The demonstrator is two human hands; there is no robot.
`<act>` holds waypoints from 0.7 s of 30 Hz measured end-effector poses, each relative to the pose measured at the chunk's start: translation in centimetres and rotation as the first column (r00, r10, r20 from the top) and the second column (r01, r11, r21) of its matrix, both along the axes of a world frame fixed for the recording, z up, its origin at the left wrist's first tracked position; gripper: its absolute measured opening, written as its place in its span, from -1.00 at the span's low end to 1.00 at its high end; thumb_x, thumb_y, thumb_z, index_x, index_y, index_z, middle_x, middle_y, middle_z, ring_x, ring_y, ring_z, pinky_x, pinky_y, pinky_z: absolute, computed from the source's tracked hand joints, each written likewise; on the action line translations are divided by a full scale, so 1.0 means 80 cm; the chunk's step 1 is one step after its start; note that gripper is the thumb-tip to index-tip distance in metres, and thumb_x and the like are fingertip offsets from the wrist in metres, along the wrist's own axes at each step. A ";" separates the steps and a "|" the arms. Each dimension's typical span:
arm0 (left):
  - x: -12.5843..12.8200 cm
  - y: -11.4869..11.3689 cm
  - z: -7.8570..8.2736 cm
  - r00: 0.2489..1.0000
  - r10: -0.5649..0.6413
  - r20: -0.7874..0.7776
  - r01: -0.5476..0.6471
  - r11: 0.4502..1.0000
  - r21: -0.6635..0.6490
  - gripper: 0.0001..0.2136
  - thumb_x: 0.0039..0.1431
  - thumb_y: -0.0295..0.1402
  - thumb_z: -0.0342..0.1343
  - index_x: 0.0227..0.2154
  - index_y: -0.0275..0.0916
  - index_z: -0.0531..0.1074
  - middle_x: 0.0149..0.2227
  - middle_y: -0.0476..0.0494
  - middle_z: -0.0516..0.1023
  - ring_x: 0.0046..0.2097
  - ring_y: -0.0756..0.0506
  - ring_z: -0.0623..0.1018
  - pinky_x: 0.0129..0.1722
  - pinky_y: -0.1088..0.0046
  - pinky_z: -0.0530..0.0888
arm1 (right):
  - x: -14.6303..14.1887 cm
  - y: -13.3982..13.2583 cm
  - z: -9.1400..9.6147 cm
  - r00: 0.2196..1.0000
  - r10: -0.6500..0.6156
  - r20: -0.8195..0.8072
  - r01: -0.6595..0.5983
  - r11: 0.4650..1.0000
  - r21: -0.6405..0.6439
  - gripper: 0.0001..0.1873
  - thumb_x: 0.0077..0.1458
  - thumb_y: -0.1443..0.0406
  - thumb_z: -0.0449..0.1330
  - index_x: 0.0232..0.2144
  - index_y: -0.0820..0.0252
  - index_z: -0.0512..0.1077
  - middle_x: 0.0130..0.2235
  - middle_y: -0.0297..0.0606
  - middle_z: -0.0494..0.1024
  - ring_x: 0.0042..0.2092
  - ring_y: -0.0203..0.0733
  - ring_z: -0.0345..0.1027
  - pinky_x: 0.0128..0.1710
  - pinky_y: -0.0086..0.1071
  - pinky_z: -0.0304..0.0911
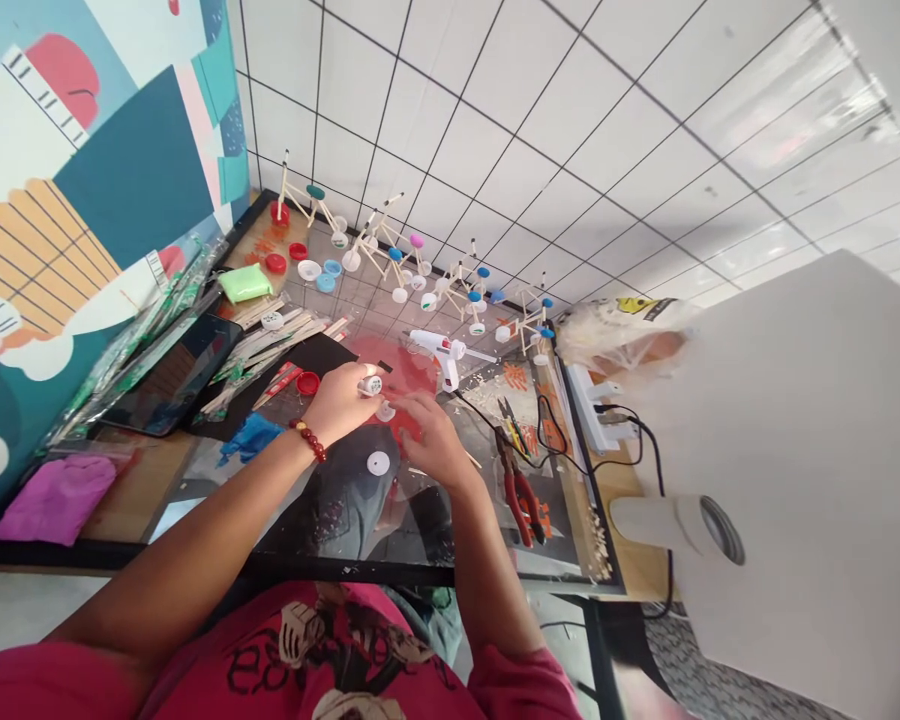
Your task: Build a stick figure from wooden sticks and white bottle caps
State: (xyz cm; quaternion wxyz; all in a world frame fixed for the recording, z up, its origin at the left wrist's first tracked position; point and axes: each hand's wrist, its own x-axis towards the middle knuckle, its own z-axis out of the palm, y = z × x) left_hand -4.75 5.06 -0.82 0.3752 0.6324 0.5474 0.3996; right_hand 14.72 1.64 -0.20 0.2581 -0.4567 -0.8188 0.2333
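- Far left of the work area: a red cap (307, 383) lies on the tabletop (139, 495), just left of the left grip (343, 405).
- Left grip: it comes in from the lower left, fingers drawn together around a small white cap (373, 386). I read the hold as closed; the cap's dark-marked face is turned up, at the right side of the hand.
- Below the held cap, toward the body: a white disc (378, 463) lies flat between the two forearms, apart from both grips.
- Between the grips: a small whitish piece (385, 411) sits just below and right of the held cap, at the fingertips of the right grip (436, 440). This short gap is the governing relation.
- Right grip: the fingers are partly extended and point left, toward the held cap. I cannot make out whether they pinch the whitish piece or merely touch it.
- Above the right grip: a white glue gun (444, 358) stands near, its barrel lying roughly left to right, nozzle left, handle toward me. The right grip is the nearer to that handle.
- Far right: red-handled pliers (517, 490) lie beyond the right forearm, well apart from the left grip.
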 end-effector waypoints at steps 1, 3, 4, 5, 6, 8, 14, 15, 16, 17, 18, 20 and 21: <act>-0.001 0.000 -0.001 1.000 0.007 -0.006 -0.007 1.000 0.023 -0.69 -0.11 -0.46 0.24 -0.22 -0.17 0.64 -0.24 -0.16 0.65 -0.20 -0.21 0.60 -0.14 0.34 0.50 | 0.001 -0.003 0.003 0.999 0.001 -0.035 -0.001 1.000 -0.005 -0.51 -0.05 0.55 0.07 -0.09 0.10 0.48 -0.09 -0.20 0.55 -0.01 -0.11 0.43 0.06 -0.19 0.36; -0.001 0.000 -0.003 1.000 0.013 -0.009 -0.013 0.999 0.043 -0.68 -0.10 -0.45 0.23 -0.20 -0.18 0.64 -0.27 -0.16 0.62 -0.23 -0.18 0.58 -0.16 0.35 0.50 | 0.005 -0.008 0.007 0.995 0.059 -0.086 -0.062 0.998 -0.032 -0.65 0.03 0.47 0.15 -0.13 0.09 0.49 -0.15 -0.23 0.56 -0.09 -0.14 0.45 -0.02 -0.24 0.39; -0.002 0.000 -0.003 1.000 0.016 -0.008 -0.016 0.999 0.042 -0.67 -0.09 -0.44 0.23 -0.19 -0.19 0.64 -0.28 -0.16 0.60 -0.25 -0.17 0.57 -0.17 0.36 0.50 | 0.008 -0.010 0.009 0.990 0.109 -0.094 -0.113 0.992 -0.049 -0.71 0.06 0.39 0.22 -0.13 0.08 0.48 -0.15 -0.24 0.56 -0.10 -0.13 0.46 -0.04 -0.24 0.40; -0.002 0.000 -0.003 1.000 0.018 -0.008 -0.017 0.999 0.037 -0.67 -0.07 -0.43 0.22 -0.17 -0.20 0.64 -0.29 -0.16 0.59 -0.25 -0.16 0.57 -0.18 0.36 0.49 | 0.010 -0.012 0.009 0.983 0.163 -0.088 -0.169 0.984 -0.065 -0.70 0.05 0.30 0.30 -0.11 0.08 0.48 -0.14 -0.23 0.56 -0.11 -0.12 0.46 -0.05 -0.23 0.40; -0.002 0.000 -0.003 1.000 0.018 -0.007 -0.018 0.999 0.031 -0.68 -0.06 -0.43 0.22 -0.17 -0.21 0.64 -0.30 -0.16 0.58 -0.26 -0.15 0.56 -0.20 0.37 0.49 | 0.011 -0.013 0.009 0.975 0.211 -0.072 -0.217 0.973 -0.077 -0.62 0.02 0.21 0.37 -0.08 0.07 0.48 -0.12 -0.21 0.55 -0.10 -0.10 0.45 -0.05 -0.22 0.40; -0.002 -0.001 -0.002 1.000 0.023 0.002 -0.023 1.000 0.016 -0.70 -0.03 -0.42 0.21 -0.18 -0.22 0.64 -0.31 -0.15 0.56 -0.26 -0.14 0.56 -0.23 0.38 0.48 | 0.011 -0.014 0.005 0.962 0.272 -0.035 -0.274 0.957 -0.090 -0.48 -0.05 0.09 0.43 -0.04 0.07 0.48 -0.09 -0.17 0.53 -0.08 -0.07 0.44 -0.05 -0.20 0.39; 0.000 0.000 0.004 0.982 0.098 0.164 -0.087 0.994 -0.070 -0.66 -0.13 -0.39 0.33 -0.19 -0.22 0.63 -0.33 -0.10 0.54 -0.36 -0.08 0.51 -0.35 0.43 0.44 | 0.006 -0.010 -0.013 0.942 0.079 -0.325 -0.174 0.945 -0.276 -0.66 0.17 0.05 0.25 -0.08 0.08 0.50 -0.24 -0.26 0.56 -0.24 -0.19 0.44 -0.17 -0.28 0.42; 0.001 -0.001 0.006 0.972 0.107 0.211 -0.087 0.991 -0.102 -0.66 -0.13 -0.37 0.34 -0.20 -0.22 0.63 -0.36 -0.07 0.53 -0.38 -0.06 0.49 -0.37 0.44 0.43 | 0.006 -0.010 -0.015 0.904 -0.006 -0.428 -0.153 0.929 -0.337 -0.61 0.18 0.02 0.23 -0.04 0.08 0.48 -0.25 -0.27 0.56 -0.27 -0.20 0.44 -0.20 -0.28 0.43; 0.001 -0.001 0.008 0.960 0.116 0.257 -0.084 0.988 -0.133 -0.67 -0.13 -0.35 0.35 -0.21 -0.22 0.64 -0.38 -0.06 0.52 -0.40 -0.05 0.48 -0.39 0.44 0.41 | 0.007 -0.009 -0.016 0.853 -0.076 -0.517 -0.155 0.908 -0.390 -0.58 0.18 -0.01 0.22 -0.02 0.08 0.46 -0.25 -0.27 0.57 -0.28 -0.20 0.45 -0.21 -0.28 0.43; 0.001 -0.001 0.010 0.947 0.122 0.296 -0.078 0.984 -0.159 -0.67 -0.13 -0.33 0.36 -0.22 -0.22 0.64 -0.39 -0.05 0.52 -0.40 -0.04 0.48 -0.39 0.45 0.40 | 0.008 -0.008 -0.017 0.803 -0.124 -0.583 -0.172 0.889 -0.425 -0.56 0.19 -0.03 0.20 -0.01 0.08 0.45 -0.26 -0.26 0.57 -0.29 -0.20 0.45 -0.22 -0.27 0.44; 0.001 -0.002 0.013 0.936 0.129 0.328 -0.073 0.981 -0.178 -0.67 -0.14 -0.32 0.37 -0.22 -0.23 0.64 -0.40 -0.04 0.52 -0.40 -0.04 0.48 -0.39 0.45 0.39 | 0.010 -0.008 -0.017 0.768 -0.148 -0.623 -0.192 0.875 -0.444 -0.56 0.19 -0.03 0.20 -0.02 0.09 0.45 -0.26 -0.26 0.58 -0.30 -0.19 0.45 -0.23 -0.27 0.43; 0.002 -0.004 0.017 0.916 0.151 0.371 -0.075 0.975 -0.210 -0.64 -0.16 -0.32 0.39 -0.21 -0.25 0.64 -0.39 -0.04 0.51 -0.38 -0.03 0.47 -0.39 0.46 0.37 | 0.012 -0.007 -0.016 0.758 -0.154 -0.634 -0.201 0.870 -0.450 -0.57 0.16 -0.01 0.24 -0.04 0.09 0.46 -0.24 -0.26 0.57 -0.29 -0.20 0.43 -0.22 -0.28 0.42; 0.002 -0.004 0.019 0.906 0.167 0.388 -0.081 0.970 -0.228 -0.63 -0.17 -0.33 0.39 -0.20 -0.25 0.64 -0.39 -0.03 0.50 -0.38 -0.01 0.46 -0.39 0.47 0.36 | 0.012 -0.007 -0.015 0.781 -0.142 -0.608 -0.188 0.875 -0.446 -0.58 0.13 0.01 0.27 -0.05 0.10 0.47 -0.24 -0.26 0.57 -0.29 -0.22 0.42 -0.23 -0.30 0.40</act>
